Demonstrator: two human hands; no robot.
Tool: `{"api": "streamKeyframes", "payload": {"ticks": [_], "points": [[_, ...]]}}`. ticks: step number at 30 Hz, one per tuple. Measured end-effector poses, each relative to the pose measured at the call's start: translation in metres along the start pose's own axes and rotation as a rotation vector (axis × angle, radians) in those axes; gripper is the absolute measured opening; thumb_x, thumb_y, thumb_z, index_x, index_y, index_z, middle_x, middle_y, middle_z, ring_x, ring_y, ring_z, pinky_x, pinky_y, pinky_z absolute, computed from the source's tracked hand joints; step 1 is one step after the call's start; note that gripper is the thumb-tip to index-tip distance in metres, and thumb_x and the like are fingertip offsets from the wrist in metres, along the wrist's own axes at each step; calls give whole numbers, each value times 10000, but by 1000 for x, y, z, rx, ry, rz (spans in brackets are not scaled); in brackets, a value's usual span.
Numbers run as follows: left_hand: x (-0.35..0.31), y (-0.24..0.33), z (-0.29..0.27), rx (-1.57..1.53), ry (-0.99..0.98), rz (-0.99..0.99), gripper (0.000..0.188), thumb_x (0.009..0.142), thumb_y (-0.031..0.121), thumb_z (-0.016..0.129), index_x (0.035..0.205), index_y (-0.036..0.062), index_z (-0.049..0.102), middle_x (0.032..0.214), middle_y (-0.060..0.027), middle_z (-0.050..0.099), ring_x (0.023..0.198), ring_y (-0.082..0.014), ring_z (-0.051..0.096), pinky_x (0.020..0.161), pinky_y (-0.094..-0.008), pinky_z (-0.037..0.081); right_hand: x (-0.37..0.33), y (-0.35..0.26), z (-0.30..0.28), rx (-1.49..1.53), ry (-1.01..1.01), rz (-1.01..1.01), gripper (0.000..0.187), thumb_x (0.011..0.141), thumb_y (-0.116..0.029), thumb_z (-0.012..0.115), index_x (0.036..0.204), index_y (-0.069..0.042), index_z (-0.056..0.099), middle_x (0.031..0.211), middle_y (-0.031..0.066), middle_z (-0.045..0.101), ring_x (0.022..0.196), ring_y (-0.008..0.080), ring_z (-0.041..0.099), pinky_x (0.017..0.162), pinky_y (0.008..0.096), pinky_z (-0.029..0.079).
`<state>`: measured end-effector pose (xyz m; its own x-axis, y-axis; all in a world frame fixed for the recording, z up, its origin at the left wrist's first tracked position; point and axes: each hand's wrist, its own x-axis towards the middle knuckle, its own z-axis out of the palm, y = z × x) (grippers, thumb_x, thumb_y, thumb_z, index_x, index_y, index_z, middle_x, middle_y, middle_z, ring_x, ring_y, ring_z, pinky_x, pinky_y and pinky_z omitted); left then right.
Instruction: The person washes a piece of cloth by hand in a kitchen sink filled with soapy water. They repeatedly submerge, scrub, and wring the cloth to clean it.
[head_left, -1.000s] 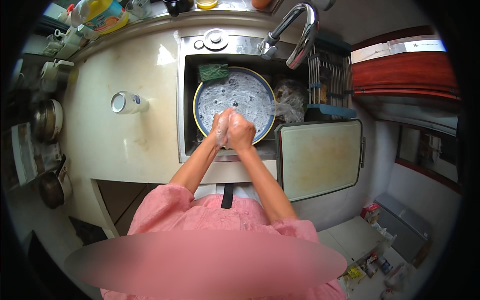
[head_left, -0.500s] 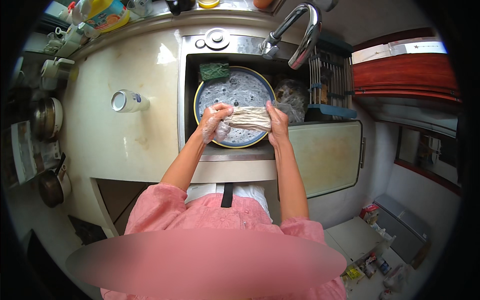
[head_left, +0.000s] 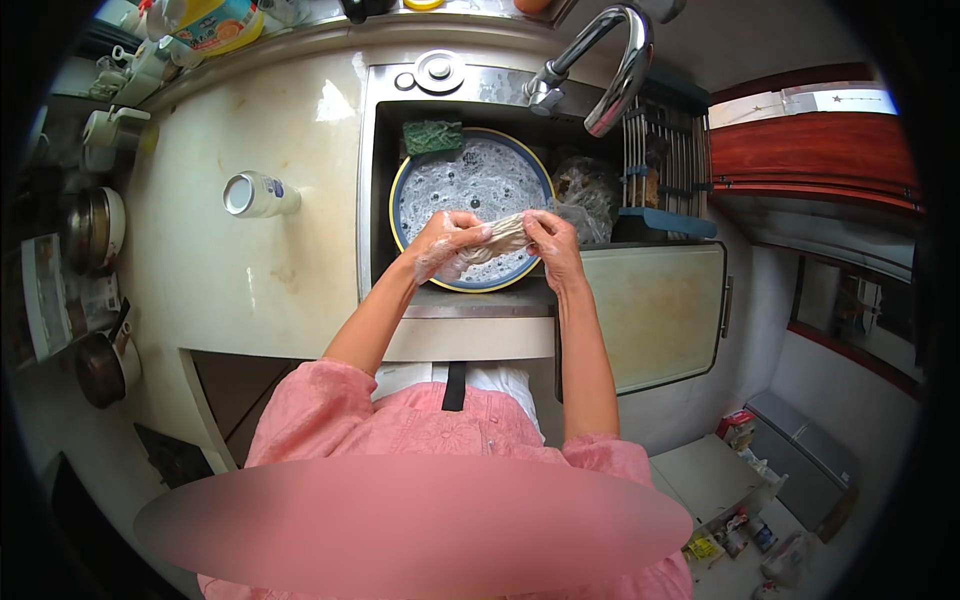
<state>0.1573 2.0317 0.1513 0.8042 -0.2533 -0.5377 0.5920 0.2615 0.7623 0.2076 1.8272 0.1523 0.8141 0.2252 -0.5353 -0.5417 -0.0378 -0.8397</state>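
A wet, cream-coloured cloth (head_left: 505,237) is bunched between my two hands above a round basin (head_left: 397,190) with a blue and yellow rim. Soapy water (head_left: 475,185) with bubbles fills the basin. My left hand (head_left: 445,242), with suds on it, grips the cloth's left end. On the other end, my right hand (head_left: 553,243) pinches the cloth between thumb and fingers. A green scouring sponge (head_left: 433,136) rests at the basin's upper left edge.
The basin sits in a steel sink (head_left: 380,130) under a curved tap (head_left: 637,70). A white canister (head_left: 260,194) stands on the left counter. Right of the basin lie a clear plastic bag (head_left: 588,190) and a dish rack (head_left: 665,170); a cutting board (head_left: 640,315) is nearer.
My hands have come closer together, so the stretched cloth is now shorter and bunched. It tilts up toward my right hand.
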Motion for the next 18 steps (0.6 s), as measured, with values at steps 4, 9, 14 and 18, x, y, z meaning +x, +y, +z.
{"api": "streamKeyframes", "payload": {"ticks": [4, 9, 14, 18], "points": [[1, -2, 1, -247, 136, -6, 243, 853, 233, 625, 905, -5, 619, 761, -57, 621, 639, -110, 567, 571, -260, 457, 2, 4, 1, 8, 48, 12, 197, 819, -220, 686, 842, -28, 647, 690, -8, 590, 582, 52, 496, 491, 227, 393], [25, -23, 8, -374, 345, 118, 285, 914, 345, 540, 768, 100, 544, 680, 0, 562, 575, -82, 519, 513, -252, 422, -10, 13, 52, -659, 143, -479, 226, 772, -259, 694, 780, -42, 633, 609, 108, 581, 525, 192, 555, 483, 320, 426], [32, -49, 30, -99, 658, 202, 430, 895, 330, 536, 625, -4, 557, 594, 11, 516, 585, -78, 447, 473, -310, 394, 5, 35, 95, -557, 343, -764, 244, 805, -203, 635, 656, -14, 599, 572, 170, 573, 449, 217, 524, 461, 351, 392], [18, -30, 36, -220, 533, 125, 409, 890, 317, 542, 607, 22, 546, 579, 14, 510, 553, -66, 421, 453, -301, 354, 8, 30, 87, -755, 427, -489, 399, 885, -271, 509, 574, -24, 547, 567, 238, 525, 525, 434, 519, 470, 487, 379]]}}
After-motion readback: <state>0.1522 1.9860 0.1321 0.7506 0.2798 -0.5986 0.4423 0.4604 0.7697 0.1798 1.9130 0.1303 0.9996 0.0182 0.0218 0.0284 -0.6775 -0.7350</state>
